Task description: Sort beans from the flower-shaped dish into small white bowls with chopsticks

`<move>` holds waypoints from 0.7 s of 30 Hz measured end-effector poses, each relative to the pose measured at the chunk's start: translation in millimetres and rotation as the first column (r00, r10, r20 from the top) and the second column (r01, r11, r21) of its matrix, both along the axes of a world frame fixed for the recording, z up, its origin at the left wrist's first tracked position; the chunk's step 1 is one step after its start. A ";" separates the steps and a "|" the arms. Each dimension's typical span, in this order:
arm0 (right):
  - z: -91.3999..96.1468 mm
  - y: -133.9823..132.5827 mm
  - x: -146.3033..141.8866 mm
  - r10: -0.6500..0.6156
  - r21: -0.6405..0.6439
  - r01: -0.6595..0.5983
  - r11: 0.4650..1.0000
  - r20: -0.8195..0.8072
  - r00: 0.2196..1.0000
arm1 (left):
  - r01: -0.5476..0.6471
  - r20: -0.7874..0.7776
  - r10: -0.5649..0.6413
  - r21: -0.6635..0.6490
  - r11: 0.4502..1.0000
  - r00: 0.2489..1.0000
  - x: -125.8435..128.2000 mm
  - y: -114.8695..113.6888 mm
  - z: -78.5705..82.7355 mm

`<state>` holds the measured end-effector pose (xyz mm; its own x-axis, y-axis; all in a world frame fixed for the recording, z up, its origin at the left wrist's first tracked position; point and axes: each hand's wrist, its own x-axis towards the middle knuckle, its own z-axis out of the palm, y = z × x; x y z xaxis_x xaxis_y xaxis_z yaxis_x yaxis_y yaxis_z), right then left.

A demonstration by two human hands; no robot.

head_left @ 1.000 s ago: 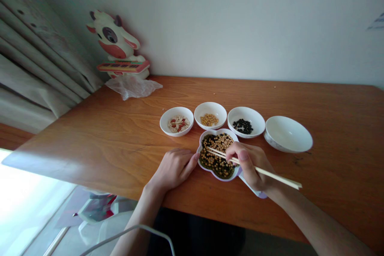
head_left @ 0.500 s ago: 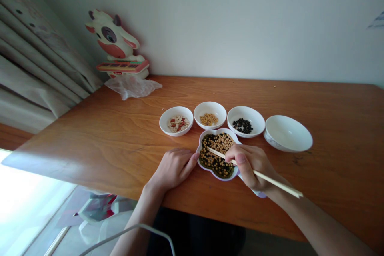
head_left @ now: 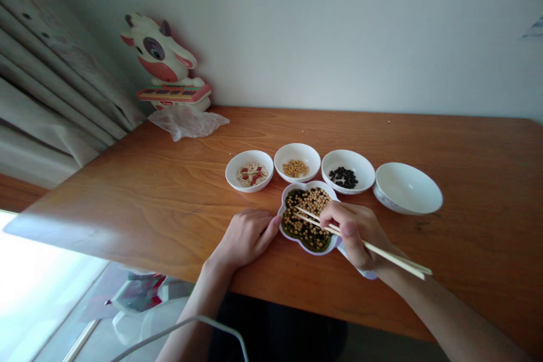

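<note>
A flower-shaped white dish of mixed yellow, green and dark beans sits near the table's front edge. My right hand is closed around a pair of wooden chopsticks, whose tips rest spread over the beans. My left hand lies on the table, fingers loosely curled, fingertips touching the dish's left rim. Behind the dish stand three small white bowls: one with pale seeds and red bits, one with yellow beans, one with black beans.
A larger white bowl holding nothing stands at the right of the row. A cow-shaped toy and a crumpled plastic bag are at the back left by the wall. A curtain hangs at left.
The chopstick tips have opened apart and shifted slightly over the beans. My right hand turned a little. My left hand has stayed put.
</note>
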<state>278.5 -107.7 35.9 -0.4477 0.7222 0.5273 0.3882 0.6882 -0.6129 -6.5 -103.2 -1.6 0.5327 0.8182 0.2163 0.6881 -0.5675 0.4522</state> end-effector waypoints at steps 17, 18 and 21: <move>-2.6 0.5 0.3 0.018 0.084 -0.017 0.996 -0.002 1.000 | -0.001 -0.006 0.001 0.002 1.000 1.000 -0.1 0.3 -0.8; -2.0 0.5 0.1 0.013 0.081 -0.014 0.997 0.012 1.000 | -0.002 -0.006 0.002 0.002 1.000 1.000 -0.2 0.3 -0.8; -0.4 0.5 -0.5 -0.001 0.077 -0.001 0.997 0.036 0.999 | -0.006 -0.007 0.006 0.004 1.000 1.000 -0.3 -0.1 -0.3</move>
